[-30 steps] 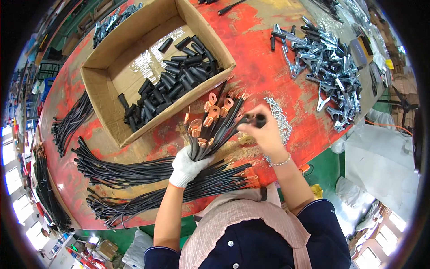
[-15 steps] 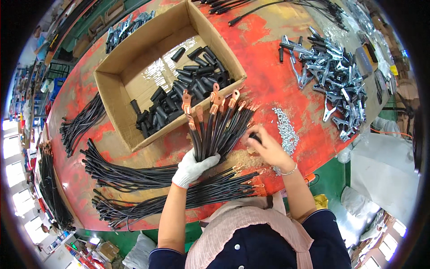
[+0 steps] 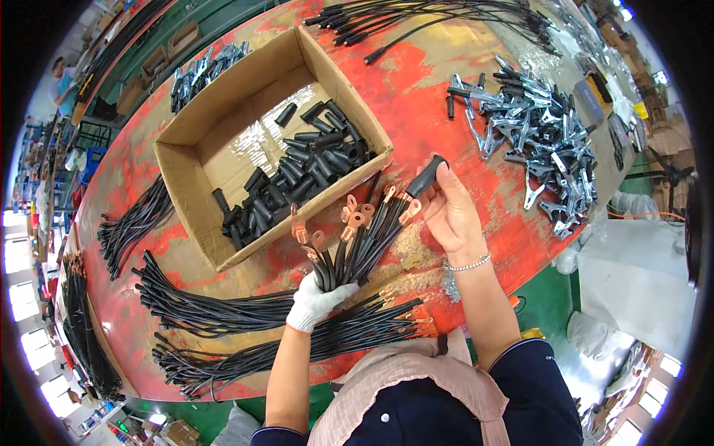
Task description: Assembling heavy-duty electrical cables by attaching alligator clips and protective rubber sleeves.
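Note:
My left hand (image 3: 318, 303), in a white knit glove, is closed around a bundle of black cables (image 3: 363, 253). Copper ring lugs (image 3: 357, 221) fan out at the cables' upper ends. Bare and wearing a beaded bracelet, my right hand (image 3: 455, 215) pinches a black rubber sleeve (image 3: 427, 177) between thumb and fingers. The sleeve's lower end is right at the lug ends on the bundle's right side; whether a lug is inside it I cannot tell. More black sleeves (image 3: 320, 167) lie heaped in an open cardboard box (image 3: 223, 249) just beyond the bundle.
Metal spring clamps (image 3: 547, 134) are piled at the right, with another group (image 3: 204, 74) behind the box. Further black cable bundles (image 3: 216, 293) lie at the left and near edge. Small silvery pieces (image 3: 451, 286) are scattered by my right wrist. Cables (image 3: 439, 18) cross the table's far side.
My right hand has moved up and away from beside the bundle, and its black sleeve now stands at the lug ends. The bundle in my left hand has tipped slightly lower.

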Demonstrator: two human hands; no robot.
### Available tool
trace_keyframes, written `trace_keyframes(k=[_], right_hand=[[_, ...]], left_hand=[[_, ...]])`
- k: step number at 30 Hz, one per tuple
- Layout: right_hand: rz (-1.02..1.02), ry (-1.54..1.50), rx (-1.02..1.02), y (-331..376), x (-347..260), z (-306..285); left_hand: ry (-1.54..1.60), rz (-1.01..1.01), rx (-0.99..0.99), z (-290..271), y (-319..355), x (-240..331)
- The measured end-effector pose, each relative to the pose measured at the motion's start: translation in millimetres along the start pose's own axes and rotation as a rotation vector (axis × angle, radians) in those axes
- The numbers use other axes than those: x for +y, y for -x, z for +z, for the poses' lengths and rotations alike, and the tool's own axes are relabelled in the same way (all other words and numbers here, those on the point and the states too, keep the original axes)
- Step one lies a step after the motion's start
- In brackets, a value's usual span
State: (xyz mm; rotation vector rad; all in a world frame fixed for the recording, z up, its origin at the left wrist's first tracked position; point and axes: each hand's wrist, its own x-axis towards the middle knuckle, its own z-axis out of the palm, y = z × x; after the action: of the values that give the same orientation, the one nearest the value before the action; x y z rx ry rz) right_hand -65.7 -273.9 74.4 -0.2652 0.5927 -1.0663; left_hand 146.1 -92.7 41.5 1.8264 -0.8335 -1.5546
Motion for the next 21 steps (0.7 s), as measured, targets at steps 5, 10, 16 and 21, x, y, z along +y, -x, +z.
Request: trace_keyframes(k=[5,10,16,21], right_hand=[[0.022,-0.055,-0.014,5.9,-3.9,-1.8],[-0.149,0.206,-0.143,16.1,-7.7,13.1],[-0.122,0.524,-0.189,25.5,-8.5,-5.3],[-0.055,0.487,-0.399,38.9,-16.9,-33.4]], left_hand=[[0.072,0.022,-0.026,-1.2,-3.4,-12.5],[0.066,0.044,0.006,2.7,-4.0,-13.8],[-0.003,-0.033,0.037,6.3,0.0,0.9],[0.032,-0.122,-0.033,6.2,-7.6,-10.0]])
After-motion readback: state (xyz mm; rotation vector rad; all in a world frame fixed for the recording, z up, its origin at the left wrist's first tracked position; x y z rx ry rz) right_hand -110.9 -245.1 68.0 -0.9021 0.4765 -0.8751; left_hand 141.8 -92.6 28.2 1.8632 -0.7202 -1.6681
